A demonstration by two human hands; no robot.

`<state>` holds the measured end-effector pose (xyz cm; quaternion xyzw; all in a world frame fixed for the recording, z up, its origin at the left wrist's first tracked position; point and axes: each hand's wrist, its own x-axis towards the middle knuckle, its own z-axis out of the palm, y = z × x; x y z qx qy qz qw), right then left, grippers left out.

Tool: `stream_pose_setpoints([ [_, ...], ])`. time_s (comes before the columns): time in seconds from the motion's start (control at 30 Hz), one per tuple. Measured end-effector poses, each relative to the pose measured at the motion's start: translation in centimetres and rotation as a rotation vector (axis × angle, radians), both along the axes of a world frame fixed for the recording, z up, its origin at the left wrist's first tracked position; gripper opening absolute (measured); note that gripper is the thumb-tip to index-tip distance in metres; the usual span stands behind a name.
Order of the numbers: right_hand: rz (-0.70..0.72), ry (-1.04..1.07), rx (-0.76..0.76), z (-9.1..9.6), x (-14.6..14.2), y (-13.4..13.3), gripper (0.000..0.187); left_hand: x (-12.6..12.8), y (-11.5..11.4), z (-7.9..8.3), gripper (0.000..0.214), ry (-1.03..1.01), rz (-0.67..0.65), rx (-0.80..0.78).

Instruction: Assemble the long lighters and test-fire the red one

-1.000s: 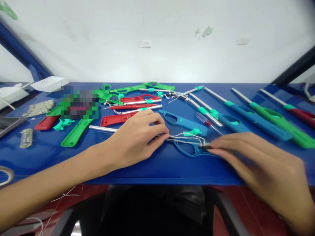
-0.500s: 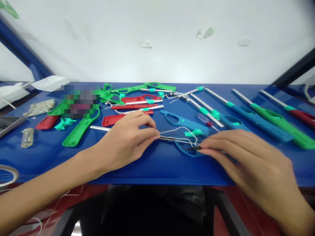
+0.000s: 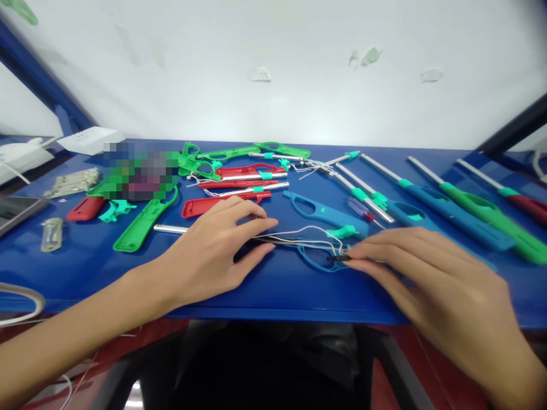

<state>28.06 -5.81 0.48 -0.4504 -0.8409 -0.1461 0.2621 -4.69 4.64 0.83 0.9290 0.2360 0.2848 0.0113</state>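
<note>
My left hand (image 3: 213, 250) lies on the blue table (image 3: 273, 287), its fingers pinched on a silver metal tube (image 3: 171, 229) with white wires (image 3: 307, 233) running out of it to the right. The fingertips of my right hand (image 3: 431, 279) press a small black part (image 3: 339, 258) into a blue half-shell (image 3: 318, 257) of a lighter handle. A teal trigger piece (image 3: 344, 232) rests just behind that shell.
Green, red and blue lighter shells and tubes (image 3: 239, 179) are scattered behind my hands. Assembled long lighters (image 3: 453, 208) lie in a row at the right. A small screwdriver (image 3: 361, 209) lies mid-table. A white box (image 3: 88, 139) and small parts (image 3: 51, 233) sit at the left.
My left hand slid a little left along the tube and the wires stretched out flatter. My right hand shifted slightly left, still on the black part.
</note>
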Motion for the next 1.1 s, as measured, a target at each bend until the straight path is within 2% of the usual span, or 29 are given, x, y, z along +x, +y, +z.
stream_pose_setpoints([
  [0.1,-0.012,0.013,0.008,-0.2,0.6,-0.2,0.014,0.0,0.1,-0.1,0.025,0.007,0.006,-0.062],
  [0.43,0.0,0.099,0.012,-1.0,1.7,0.3,0.012,-0.1,0.9,-0.7,0.017,-0.076,-0.048,-0.156],
  [0.83,-0.015,0.148,-0.015,-0.9,1.5,0.1,0.01,-0.8,1.4,-1.3,0.035,-0.131,-0.132,-0.179],
  [0.93,-0.01,0.147,-0.026,-0.9,1.5,0.1,0.01,-0.7,1.2,-1.0,0.034,-0.128,-0.13,-0.203],
  [1.1,-0.004,0.162,-0.039,-0.8,1.7,0.0,0.013,0.7,0.6,0.7,0.017,-0.098,-0.051,-0.263],
])
